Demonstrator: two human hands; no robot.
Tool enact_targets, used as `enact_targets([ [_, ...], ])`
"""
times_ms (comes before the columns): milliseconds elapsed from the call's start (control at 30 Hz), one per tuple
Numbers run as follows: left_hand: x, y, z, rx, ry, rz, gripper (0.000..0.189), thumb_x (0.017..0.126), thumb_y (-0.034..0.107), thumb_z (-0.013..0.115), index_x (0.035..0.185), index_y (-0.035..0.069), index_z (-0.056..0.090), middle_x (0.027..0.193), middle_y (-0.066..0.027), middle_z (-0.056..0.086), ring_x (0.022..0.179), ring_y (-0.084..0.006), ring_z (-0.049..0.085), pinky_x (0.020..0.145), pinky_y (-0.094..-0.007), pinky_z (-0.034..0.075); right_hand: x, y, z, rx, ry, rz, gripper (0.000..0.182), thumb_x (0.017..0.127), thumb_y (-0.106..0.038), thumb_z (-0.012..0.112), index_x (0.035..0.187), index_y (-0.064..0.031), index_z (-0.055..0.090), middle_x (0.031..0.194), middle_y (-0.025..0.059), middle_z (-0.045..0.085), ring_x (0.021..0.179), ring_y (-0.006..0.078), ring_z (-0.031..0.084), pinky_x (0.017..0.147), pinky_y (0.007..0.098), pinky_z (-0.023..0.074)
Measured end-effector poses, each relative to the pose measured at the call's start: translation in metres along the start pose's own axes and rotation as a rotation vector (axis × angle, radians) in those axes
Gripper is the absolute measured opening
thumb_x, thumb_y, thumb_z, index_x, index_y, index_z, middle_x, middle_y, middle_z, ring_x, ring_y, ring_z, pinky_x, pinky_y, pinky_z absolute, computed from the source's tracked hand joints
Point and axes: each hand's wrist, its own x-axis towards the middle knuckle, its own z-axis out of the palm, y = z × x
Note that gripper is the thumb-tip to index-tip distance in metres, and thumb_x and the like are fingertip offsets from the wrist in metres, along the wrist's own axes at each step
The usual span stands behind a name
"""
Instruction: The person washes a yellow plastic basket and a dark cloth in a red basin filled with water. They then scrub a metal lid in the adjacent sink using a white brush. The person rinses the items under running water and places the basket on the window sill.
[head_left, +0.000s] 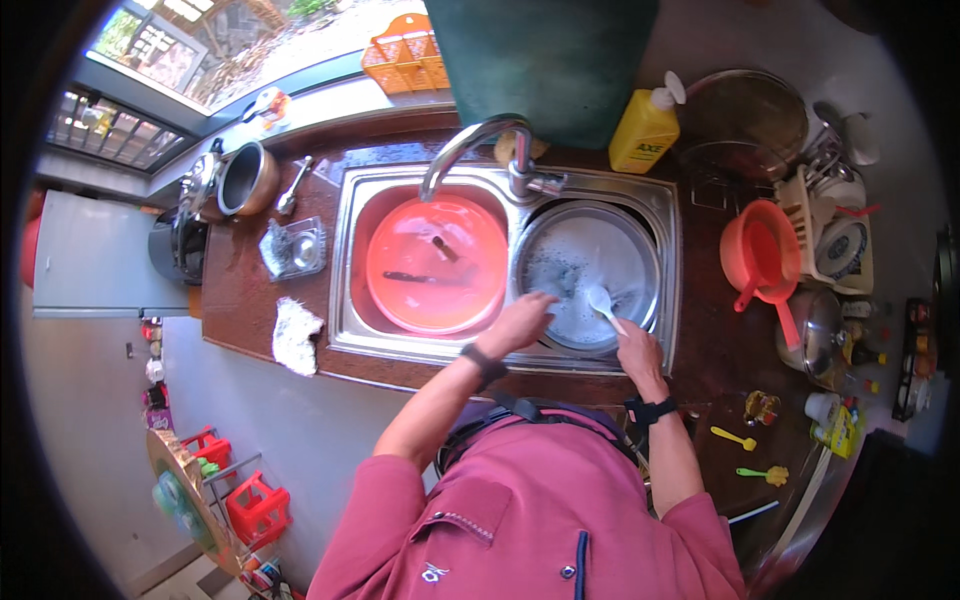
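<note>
My right hand (641, 354) grips the handle of a white spoon (601, 301), its bowl over the sudsy water. Below it is a round metal basin (654, 300) full of cloudy, foamy water, set in the right bowl of a steel double sink (667, 225). My left hand (525, 324) reaches over the basin's near left rim. Its fingers are blurred, and whether they hold anything is unclear. A dim greenish patch shows in the suds just beyond them. In the left bowl, a pink plastic basin (375, 300) of water has dark, long pieces in it, including a dark strip (420, 278).
A chrome faucet (480, 139) arches over the left bowl. Behind the sink stands a yellow pump bottle (645, 131). Red plastic dippers (757, 251) and a dish rack (806, 217) are at right. At left lie a plastic tray (304, 251), a white cloth (295, 335) and a pot (247, 178).
</note>
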Motion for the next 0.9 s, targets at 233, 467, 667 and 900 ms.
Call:
enact_targets([
  [233, 0.037, -0.012, 0.065, 0.278, -0.176, 0.042, 0.028, 0.091, 0.008, 0.056, 0.118, 0.003, 0.061, 0.123, -0.019, 0.065, 0.119, -0.0386, 0.062, 0.097, -0.0486, 0.054, 0.013, -0.006, -0.026, -0.253, 0.088, 0.011, 0.043, 0.093, -0.009, 0.054, 0.135, -0.0175, 0.061, 0.092, 0.0223, 0.072, 0.089, 0.0447, 0.07, 0.078, 0.0574, 0.0542],
  [467, 0.052, 0.008, 0.069, 0.371, -0.185, -0.036, 0.026, 0.091, 0.009, 0.055, 0.115, 0.004, 0.063, 0.121, -0.0178, 0.066, 0.11, -0.0362, 0.066, 0.089, -0.0456, 0.057, 0.021, 0.0, -0.039, -0.052, -0.283, 0.163, 0.031, 0.091, -0.019, 0.055, 0.114, -0.0147, 0.075, 0.112, 0.0243, 0.071, 0.109, 0.0451, 0.066, 0.094, 0.0534, 0.0517],
  [667, 0.045, 0.008, 0.069, 0.491, -0.242, -0.076, 0.025, 0.094, 0.015, 0.056, 0.115, 0.009, 0.068, 0.117, -0.0148, 0.068, 0.11, -0.033, 0.066, 0.089, -0.0464, 0.054, 0.015, 0.009, -0.032, 0.135, -0.415, 0.059, 0.031, 0.093, -0.022, 0.057, 0.117, -0.0122, 0.075, 0.114, 0.0221, 0.071, 0.111, 0.0411, 0.066, 0.093, 0.0455, 0.0518],
  [900, 0.048, 0.017, 0.067, 0.528, -0.351, -0.1, 0.034, 0.099, 0.018, 0.049, 0.131, 0.023, 0.061, 0.114, -0.0127, 0.071, 0.11, -0.0307, 0.068, 0.089, -0.0468, 0.051, 0.008, 0.009, -0.041, 0.178, -0.394, 0.123, 0.03, 0.094, -0.024, 0.059, 0.116, -0.0089, 0.074, 0.106, 0.021, 0.073, 0.1, 0.0396, 0.069, 0.087, 0.045, 0.0525],
])
